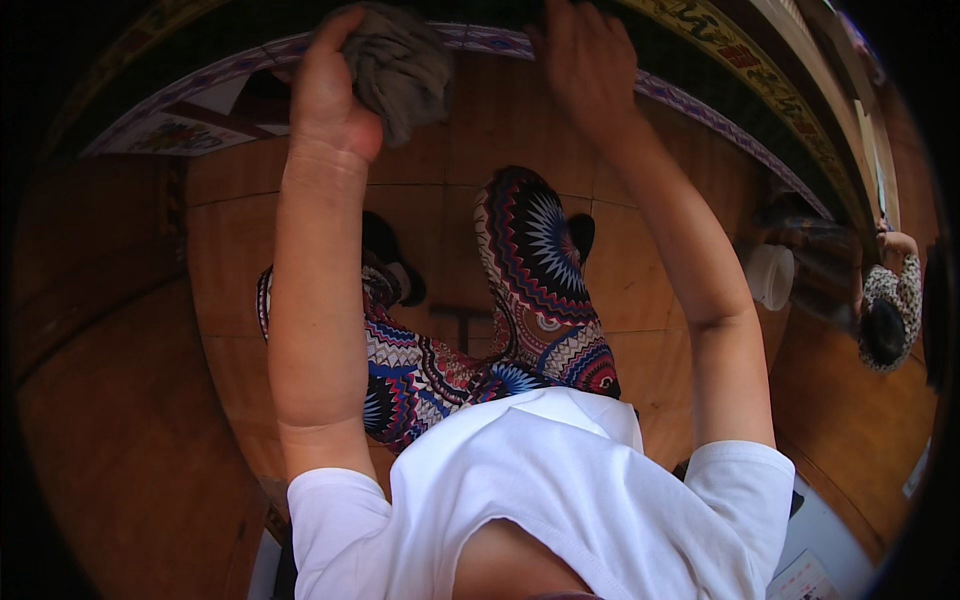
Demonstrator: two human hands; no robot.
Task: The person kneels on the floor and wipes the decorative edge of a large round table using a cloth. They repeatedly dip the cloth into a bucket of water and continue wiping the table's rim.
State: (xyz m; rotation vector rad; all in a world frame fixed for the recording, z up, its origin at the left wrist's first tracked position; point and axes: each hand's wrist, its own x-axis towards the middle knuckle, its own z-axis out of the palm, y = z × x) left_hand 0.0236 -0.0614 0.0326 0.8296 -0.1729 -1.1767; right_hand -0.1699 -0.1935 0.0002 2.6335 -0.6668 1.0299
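1. Left hand (325, 95): grip closed around a bunched grey cloth (405, 75)
2. The cloth overlaps the purple patterned border (490, 41) in view
3. Right hand (590, 70): apart from the cloth, fingertips dim, grip cannot be told

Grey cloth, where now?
In the head view, the grey cloth is near the top, left of centre, against the left hand, between it and the right hand.
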